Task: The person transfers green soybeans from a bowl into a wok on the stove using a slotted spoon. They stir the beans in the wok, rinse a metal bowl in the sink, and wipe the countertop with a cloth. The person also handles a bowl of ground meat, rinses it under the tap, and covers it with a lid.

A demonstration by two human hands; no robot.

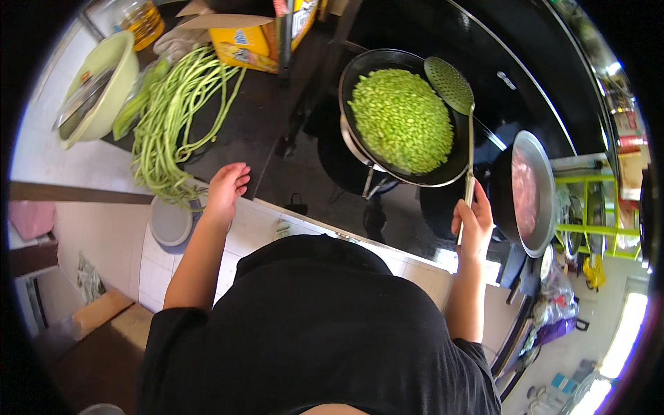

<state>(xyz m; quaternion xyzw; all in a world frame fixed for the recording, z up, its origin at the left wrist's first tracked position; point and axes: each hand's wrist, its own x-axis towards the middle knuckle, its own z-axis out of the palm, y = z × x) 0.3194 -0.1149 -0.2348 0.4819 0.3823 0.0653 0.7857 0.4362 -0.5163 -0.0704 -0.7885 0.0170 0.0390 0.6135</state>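
Note:
My right hand (476, 220) is closed around the handle of a skimmer (449, 86). Its perforated head lies at the right rim of a black frying pan (458, 153), over the edge. Chopped green pieces (402, 121), which look like cut long beans, fill most of the pan. The pan sits on the black glass stove top (297, 176). My left hand (227, 192) hovers by the counter's front edge, holding nothing, its fingers loosely bent and slightly apart. Nearest to it is a bunch of whole long beans (169, 131), hanging partly over the edge.
A metal bowl (546, 187) of pink raw meat stands right of the pan. At the far left are a pale green basin (128, 66) with a metal utensil inside, an oil bottle (143, 28) and a yellow box (242, 45). A green rack (588, 227) stands at the right.

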